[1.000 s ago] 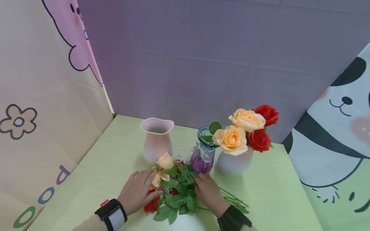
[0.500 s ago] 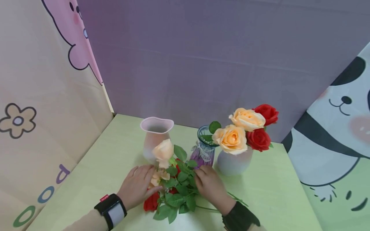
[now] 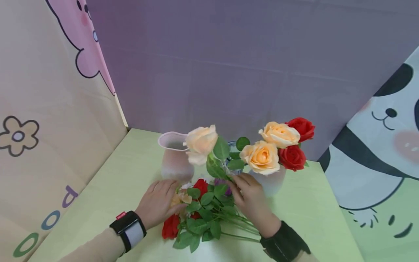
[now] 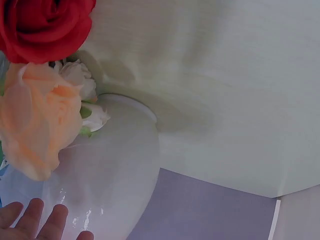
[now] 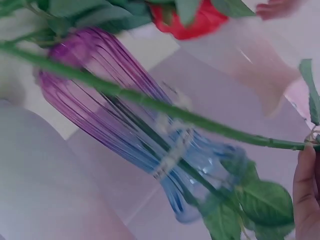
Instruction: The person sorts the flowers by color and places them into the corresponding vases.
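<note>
In the head view, my right hand (image 3: 250, 199) pinches the stem of a pale peach rose (image 3: 201, 143), raised above the other flowers with its bloom leaning left. The right wrist view has that long green stem (image 5: 150, 102) crossing in front of the purple-blue glass vase (image 5: 125, 105), and the fingertips (image 5: 306, 175) on it. My left hand (image 3: 160, 202) lies with extended fingers beside the pile of roses (image 3: 204, 207) on the table, by a peach bloom (image 3: 178, 199) and a red rose (image 3: 171, 226). In the left wrist view, its fingertips (image 4: 52, 220) hold nothing.
A pink-white vase with a wavy rim (image 3: 176, 162) stands behind my left hand. The glass vase (image 3: 234, 165), partly hidden, holds a leafy stem. To its right, a rounded white-pink vase (image 3: 270, 182) holds peach roses (image 3: 262, 158) and red roses (image 3: 292, 158). A purple backdrop (image 3: 209, 72) rises behind.
The peach rose has risen out of the pile, up and slightly right, with my right hand on its stem. My left hand has stayed nearly in place.
</note>
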`<state>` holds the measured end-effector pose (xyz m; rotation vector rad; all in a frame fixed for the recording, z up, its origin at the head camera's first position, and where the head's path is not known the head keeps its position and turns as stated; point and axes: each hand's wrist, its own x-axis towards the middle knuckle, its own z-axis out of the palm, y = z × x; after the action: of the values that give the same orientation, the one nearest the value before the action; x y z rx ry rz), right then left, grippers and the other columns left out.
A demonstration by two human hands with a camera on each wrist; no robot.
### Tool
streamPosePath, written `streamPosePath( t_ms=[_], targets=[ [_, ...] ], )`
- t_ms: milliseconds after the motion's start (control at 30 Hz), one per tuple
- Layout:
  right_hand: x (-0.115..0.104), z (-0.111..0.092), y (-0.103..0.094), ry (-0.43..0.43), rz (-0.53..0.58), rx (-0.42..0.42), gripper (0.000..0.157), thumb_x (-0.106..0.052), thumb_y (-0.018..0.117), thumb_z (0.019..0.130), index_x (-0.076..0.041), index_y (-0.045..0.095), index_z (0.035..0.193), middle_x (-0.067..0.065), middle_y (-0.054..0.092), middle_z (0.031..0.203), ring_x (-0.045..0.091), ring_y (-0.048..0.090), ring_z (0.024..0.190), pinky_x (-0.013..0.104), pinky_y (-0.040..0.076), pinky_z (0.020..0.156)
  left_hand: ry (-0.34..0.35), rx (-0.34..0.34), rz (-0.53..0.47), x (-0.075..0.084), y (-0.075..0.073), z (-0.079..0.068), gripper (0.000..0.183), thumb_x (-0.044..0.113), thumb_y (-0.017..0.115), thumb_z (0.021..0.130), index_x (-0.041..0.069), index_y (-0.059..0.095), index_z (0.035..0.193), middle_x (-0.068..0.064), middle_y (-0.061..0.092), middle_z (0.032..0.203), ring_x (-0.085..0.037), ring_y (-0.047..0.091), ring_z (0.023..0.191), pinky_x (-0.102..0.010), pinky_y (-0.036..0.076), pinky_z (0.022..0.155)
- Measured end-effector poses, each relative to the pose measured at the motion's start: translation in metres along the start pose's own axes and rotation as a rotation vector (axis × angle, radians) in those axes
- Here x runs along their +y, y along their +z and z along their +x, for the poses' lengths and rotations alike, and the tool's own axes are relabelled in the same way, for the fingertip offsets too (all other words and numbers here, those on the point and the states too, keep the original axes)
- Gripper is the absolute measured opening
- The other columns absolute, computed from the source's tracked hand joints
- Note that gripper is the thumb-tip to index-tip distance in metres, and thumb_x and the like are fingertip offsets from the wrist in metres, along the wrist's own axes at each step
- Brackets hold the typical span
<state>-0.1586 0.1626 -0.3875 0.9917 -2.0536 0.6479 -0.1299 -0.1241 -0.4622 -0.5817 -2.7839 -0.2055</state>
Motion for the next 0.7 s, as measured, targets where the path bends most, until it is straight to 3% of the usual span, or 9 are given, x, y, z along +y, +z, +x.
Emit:
streamPosePath(
  t_ms=[67,200,400,567,700],
  targets=[
    [0.002,0.007,-0.007,0.014,0.017,0.046,0.026,-0.018,0.058,0.100,0.004,0.072,0.096,0.008,0.065,0.077,0.019,0.061,0.065,0.027,0.051,0.055,0.020,0.019,0.011,0.000,0.000,0.003,0.074,0.061,0.061,0.089,0.004,0.056,0.136,-0.013,0.061,0.134,-0.032,0.055,0.126,-0.052,0.043,0.108],
    [0.004,0.018,-0.021,0.046,0.056,0.145,0.033,-0.024,0.057,0.101,0.004,0.071,0.090,0.011,0.067,0.076,0.022,0.064,0.071,0.022,0.052,0.072,0.032,0.003,0.010,0.004,0.000,0.006,0.074,0.060,0.060,0.090,0.004,0.055,0.138,-0.013,0.060,0.135,-0.032,0.055,0.127,-0.054,0.043,0.109],
    [0.008,0.034,-0.041,0.060,0.072,0.286,0.036,-0.028,0.061,0.099,0.004,0.072,0.086,0.012,0.069,0.076,0.020,0.062,0.066,0.019,0.051,0.069,0.054,0.009,0.019,0.006,-0.001,0.011,0.074,0.060,0.060,0.091,0.005,0.053,0.140,-0.013,0.059,0.137,-0.032,0.054,0.127,-0.054,0.043,0.109],
    [0.012,0.048,-0.052,0.100,0.206,0.464,0.037,-0.023,0.069,0.094,0.012,0.068,0.082,0.020,0.067,0.074,0.011,0.065,0.074,0.010,0.051,0.076,0.082,0.048,0.032,0.008,-0.002,0.017,0.075,0.061,0.060,0.090,0.005,0.054,0.140,-0.014,0.060,0.136,-0.033,0.056,0.126,-0.055,0.044,0.108],
    [0.013,0.058,-0.059,0.146,0.334,0.602,0.035,-0.013,0.073,0.090,0.019,0.063,0.081,0.011,0.067,0.073,0.002,0.062,0.071,0.011,0.051,0.068,0.099,0.071,0.041,0.009,-0.005,0.022,0.077,0.063,0.060,0.089,0.006,0.054,0.140,-0.013,0.060,0.136,-0.032,0.056,0.126,-0.054,0.046,0.106]
  ],
)
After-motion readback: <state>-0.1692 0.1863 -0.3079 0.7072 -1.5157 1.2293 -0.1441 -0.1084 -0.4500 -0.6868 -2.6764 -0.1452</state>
